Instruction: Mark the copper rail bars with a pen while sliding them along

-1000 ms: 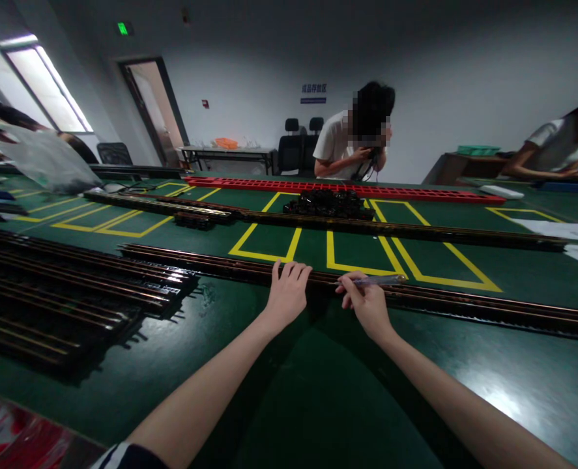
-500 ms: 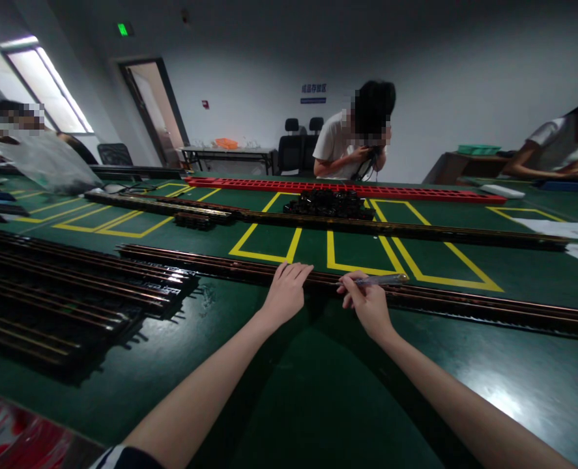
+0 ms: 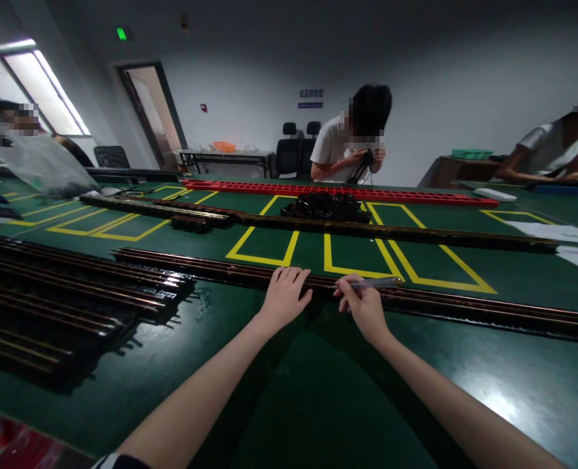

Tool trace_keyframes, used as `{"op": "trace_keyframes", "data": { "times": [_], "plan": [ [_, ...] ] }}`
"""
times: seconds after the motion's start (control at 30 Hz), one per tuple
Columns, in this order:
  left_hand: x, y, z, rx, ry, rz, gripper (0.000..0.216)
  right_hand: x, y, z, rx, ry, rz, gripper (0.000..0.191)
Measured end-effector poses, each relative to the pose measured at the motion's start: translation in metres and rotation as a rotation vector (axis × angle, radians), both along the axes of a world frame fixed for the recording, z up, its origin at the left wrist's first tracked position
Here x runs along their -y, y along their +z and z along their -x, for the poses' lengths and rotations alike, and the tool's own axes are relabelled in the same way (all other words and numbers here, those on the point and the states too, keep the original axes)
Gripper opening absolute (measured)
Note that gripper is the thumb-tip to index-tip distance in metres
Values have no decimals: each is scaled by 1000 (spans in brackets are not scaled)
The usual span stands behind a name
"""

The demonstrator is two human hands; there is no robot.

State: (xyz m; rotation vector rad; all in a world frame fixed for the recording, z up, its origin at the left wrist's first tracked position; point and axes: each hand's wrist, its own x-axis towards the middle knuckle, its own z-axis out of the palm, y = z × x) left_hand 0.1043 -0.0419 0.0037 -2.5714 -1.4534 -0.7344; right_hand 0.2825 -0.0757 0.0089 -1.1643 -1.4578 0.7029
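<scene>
A long dark rail with copper strips (image 3: pixel 464 306) lies across the green table (image 3: pixel 318 391) in front of me. My left hand (image 3: pixel 283 296) rests flat on it, fingers stretched over its top. Just to the right, my right hand (image 3: pixel 361 305) pinches a translucent pen (image 3: pixel 376 283), its tip at the rail. The pen lies nearly level, pointing right.
A stack of similar rails (image 3: pixel 64 286) lies at the left. Further back are another long rail (image 3: pixel 391 229), a heap of black parts (image 3: pixel 325 205) and a red strip (image 3: pixel 337 190). Yellow boxes mark the table. One person sits opposite, others at both sides.
My hands have stayed on the rail; the view has tilted slightly. The person opposite has lifted their hands nearer their face.
</scene>
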Motion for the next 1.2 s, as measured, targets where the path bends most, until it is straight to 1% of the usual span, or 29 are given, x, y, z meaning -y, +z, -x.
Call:
{"op": "trace_keyframes", "data": {
  "times": [0.13, 0.27, 0.6, 0.9, 1.2],
  "plan": [
    [-1, -2, 0, -14, 10, -37, 36, 2, 3, 1, 11, -5, -2, 40],
    [0, -2, -1, -25, 27, -27, 34, 2, 3, 1, 12, -4, -5, 41],
    [0, -4, -3, -21, 38, -50, 31, 3, 6, 2, 23, 11, -11, 39],
    [2, -2, -4, -28, 43, -68, 30, 1, 1, 3, 5, 8, 1, 35],
    [2, -1, -4, -49, 44, -63, 29, 3, 4, 2, 37, 4, -16, 38]
  ]
}}
